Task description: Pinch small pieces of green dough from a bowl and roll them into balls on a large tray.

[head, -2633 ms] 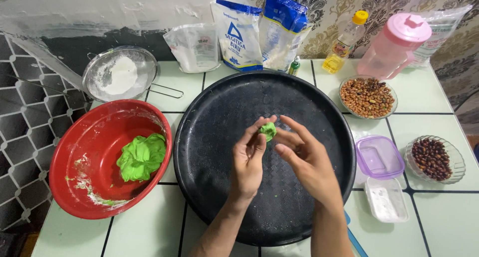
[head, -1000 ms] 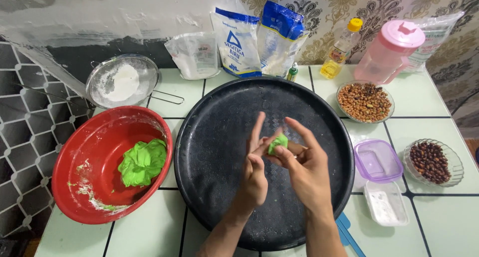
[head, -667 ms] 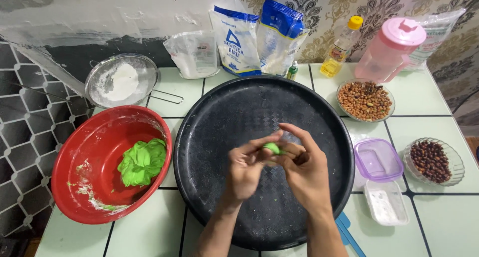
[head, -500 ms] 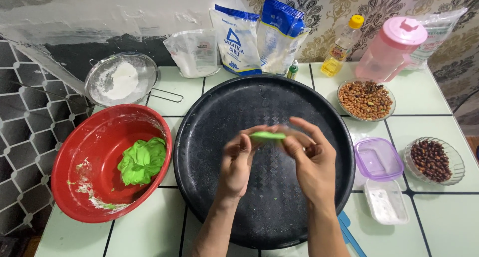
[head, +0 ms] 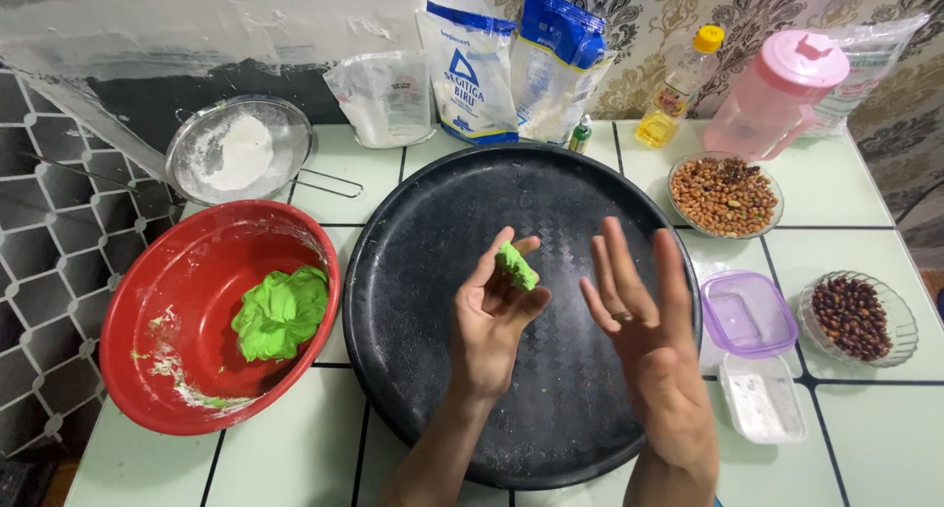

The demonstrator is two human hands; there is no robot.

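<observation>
Cupped in the left hand [head: 492,310], a small piece of green dough [head: 515,266] rests on the fingertips, with the thumb pressed against its lower side; this grip is a light hold on the dough alone. Just beside it, the right hand [head: 644,335] is released: its palm is open, the fingers are straight and slightly spread, and it touches nothing. A narrow gap separates the two hands, and the dough lies wholly on the left side of that gap.

Both hands hover above a large round black tray [head: 413,271] that lies on the tiled counter [head: 285,458]. Left of the tray sits a red plastic bowl [head: 147,310] holding a bigger lump of green dough [head: 282,312], with white and green smears on its inner wall. Behind the bowl lies a metal sieve [head: 236,153] filled with white flour.

At the back of the counter stand a clear bag of white powder [head: 382,99], two blue-and-white bags [head: 511,64], a small bottle of yellow oil [head: 674,99] and a pink jug [head: 777,94]. To the right of the tray are a glass bowl of peanuts [head: 725,194], a dish of dark red beans [head: 854,315], and a small clear box [head: 762,409] with its purple lid [head: 745,313] resting just behind it.
</observation>
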